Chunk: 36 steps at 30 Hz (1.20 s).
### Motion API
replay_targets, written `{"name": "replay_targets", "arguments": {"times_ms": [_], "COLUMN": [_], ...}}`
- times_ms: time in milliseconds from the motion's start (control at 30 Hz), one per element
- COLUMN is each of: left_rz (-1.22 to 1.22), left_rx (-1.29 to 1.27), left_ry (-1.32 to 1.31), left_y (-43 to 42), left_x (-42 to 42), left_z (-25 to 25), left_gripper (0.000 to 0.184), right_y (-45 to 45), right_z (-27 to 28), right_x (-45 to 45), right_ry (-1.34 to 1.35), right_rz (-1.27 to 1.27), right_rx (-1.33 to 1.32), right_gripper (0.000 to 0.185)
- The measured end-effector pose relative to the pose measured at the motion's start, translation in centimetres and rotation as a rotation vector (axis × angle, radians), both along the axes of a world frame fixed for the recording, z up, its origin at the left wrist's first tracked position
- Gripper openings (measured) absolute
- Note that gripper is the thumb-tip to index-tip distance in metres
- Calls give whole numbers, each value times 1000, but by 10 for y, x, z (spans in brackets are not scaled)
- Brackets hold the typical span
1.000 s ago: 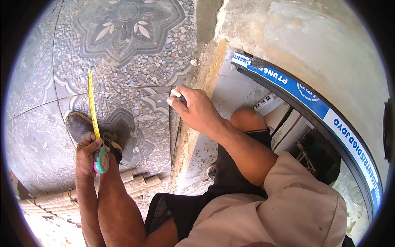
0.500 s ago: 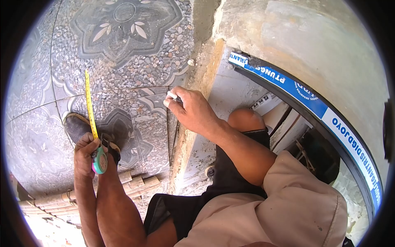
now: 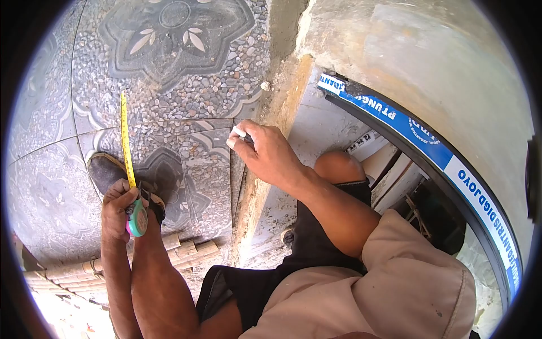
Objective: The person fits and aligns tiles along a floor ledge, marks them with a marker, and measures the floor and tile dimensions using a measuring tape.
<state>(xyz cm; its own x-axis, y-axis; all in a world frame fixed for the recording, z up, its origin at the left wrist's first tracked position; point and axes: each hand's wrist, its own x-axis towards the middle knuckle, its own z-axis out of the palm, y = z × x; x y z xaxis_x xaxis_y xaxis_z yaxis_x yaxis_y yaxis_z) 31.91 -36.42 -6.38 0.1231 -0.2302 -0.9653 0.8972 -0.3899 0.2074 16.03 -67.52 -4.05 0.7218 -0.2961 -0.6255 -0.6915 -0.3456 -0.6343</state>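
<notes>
Near the foot at the left, my left hand [image 3: 116, 210] is closed around a teal and pink tape measure [image 3: 137, 218]. Its yellow blade [image 3: 125, 135] sticks out away from me, over the pebble-patterned tiles [image 3: 186, 93]. My right hand [image 3: 265, 151] hovers by the tile edge with thumb and fingers pinched on a small white stick-like piece [image 3: 240, 133]. Most of that piece is hidden by the fingers, so its exact kind does not show. The blade's far end appears above the tile; contact cannot be told.
A rough mortar strip [image 3: 285, 104] runs along the tile edge. On the right, a dark frame with blue and white printed tape [image 3: 418, 130] curves past a concrete wall [image 3: 418, 51]. Bamboo poles [image 3: 186, 254] lie behind the dark shoe [image 3: 106, 172].
The view has shifted slightly. Less of the white piece pokes out from my right fingers. My left hand keeps its hold on the tape measure, with the blade still out.
</notes>
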Motion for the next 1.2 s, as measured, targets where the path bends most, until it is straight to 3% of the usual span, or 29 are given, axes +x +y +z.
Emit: {"name": "replay_targets", "arguments": {"times_ms": [1200], "left_rz": [-9], "left_rx": [-16], "left_ry": [13], "left_y": [7], "left_x": [-1], "left_z": [-4], "left_gripper": [12], "right_y": [2], "right_z": [2], "right_x": [4], "right_ry": [27], "right_rz": [56], "right_rx": [27], "right_gripper": [25]}}
